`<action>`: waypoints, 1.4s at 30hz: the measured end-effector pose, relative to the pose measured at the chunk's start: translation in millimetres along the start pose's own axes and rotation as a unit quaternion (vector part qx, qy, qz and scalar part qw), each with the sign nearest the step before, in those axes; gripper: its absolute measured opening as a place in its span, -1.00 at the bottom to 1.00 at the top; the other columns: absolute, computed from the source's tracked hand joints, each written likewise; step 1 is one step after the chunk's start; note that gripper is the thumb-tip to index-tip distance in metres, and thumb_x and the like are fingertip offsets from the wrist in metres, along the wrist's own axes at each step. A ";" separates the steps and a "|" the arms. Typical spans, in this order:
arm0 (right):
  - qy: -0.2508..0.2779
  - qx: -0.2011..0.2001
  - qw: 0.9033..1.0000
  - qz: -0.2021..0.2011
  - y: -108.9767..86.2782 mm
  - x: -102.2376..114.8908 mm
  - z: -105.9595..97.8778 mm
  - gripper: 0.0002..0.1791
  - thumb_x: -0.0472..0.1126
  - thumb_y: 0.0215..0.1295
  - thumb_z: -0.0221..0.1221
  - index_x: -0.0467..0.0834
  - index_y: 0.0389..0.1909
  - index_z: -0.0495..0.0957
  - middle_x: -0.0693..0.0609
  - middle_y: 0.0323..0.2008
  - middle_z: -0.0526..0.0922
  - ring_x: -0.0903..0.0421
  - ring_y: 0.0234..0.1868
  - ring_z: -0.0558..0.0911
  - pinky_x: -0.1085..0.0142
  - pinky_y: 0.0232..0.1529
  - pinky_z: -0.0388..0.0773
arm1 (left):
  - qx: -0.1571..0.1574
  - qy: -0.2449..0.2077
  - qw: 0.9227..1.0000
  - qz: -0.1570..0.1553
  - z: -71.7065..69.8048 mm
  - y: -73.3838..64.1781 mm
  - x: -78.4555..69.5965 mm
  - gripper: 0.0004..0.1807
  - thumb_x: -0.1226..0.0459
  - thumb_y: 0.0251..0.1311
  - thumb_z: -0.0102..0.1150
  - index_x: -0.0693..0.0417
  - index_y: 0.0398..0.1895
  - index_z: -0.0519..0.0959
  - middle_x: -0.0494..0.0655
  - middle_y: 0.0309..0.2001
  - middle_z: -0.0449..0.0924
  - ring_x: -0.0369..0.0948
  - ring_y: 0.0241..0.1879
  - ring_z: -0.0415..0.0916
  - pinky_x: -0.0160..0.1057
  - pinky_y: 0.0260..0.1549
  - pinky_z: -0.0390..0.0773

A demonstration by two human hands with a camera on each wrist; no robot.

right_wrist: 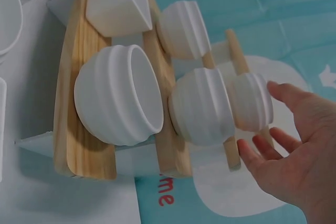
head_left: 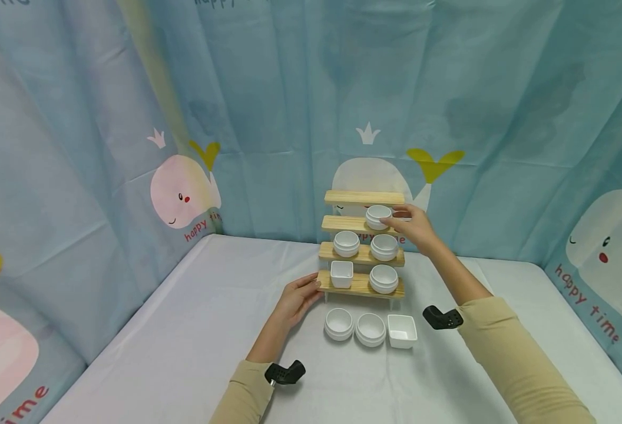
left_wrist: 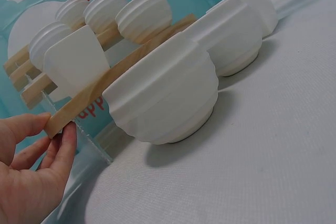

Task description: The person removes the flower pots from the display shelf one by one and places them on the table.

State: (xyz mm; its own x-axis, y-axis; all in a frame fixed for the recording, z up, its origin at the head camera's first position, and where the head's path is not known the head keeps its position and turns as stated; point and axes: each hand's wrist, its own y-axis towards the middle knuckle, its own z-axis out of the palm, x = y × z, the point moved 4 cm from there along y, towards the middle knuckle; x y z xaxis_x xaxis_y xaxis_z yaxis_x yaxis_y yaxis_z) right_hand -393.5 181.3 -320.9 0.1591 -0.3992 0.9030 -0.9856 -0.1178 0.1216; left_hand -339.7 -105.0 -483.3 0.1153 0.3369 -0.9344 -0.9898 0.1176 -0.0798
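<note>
One bowl (head_left: 376,218) inside right grip (head_left: 416,227)

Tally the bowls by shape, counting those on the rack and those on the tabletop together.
Round, ridged, white ceramic-looking bowls: 6
Square, white ceramic-looking bowls: 2
Total: 8
</note>
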 end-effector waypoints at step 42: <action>-0.006 -0.012 1.000 0.010 17.4 0.5 12.3 -0.19 -0.13 0.46 0.31 -0.37 0.56 0.21 -0.38 0.51 0.29 -0.31 0.46 0.33 -0.09 0.36 0.50 | 0.000 0.001 1.000 -0.006 0.5 1.0 -0.6 -0.51 0.52 0.55 0.02 0.48 0.49 0.33 0.46 0.42 0.37 0.01 0.27 0.56 -0.17 0.27 0.64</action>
State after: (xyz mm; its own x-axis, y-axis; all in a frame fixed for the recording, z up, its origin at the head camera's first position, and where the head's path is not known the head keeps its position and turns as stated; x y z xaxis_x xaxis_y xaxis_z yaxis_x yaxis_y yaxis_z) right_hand -409.9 167.8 -323.3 0.1392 -0.4117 0.9006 -0.9898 -0.0869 0.1132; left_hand -340.7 -104.6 -482.6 0.1264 0.3340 -0.9340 -0.9885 0.1216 -0.0903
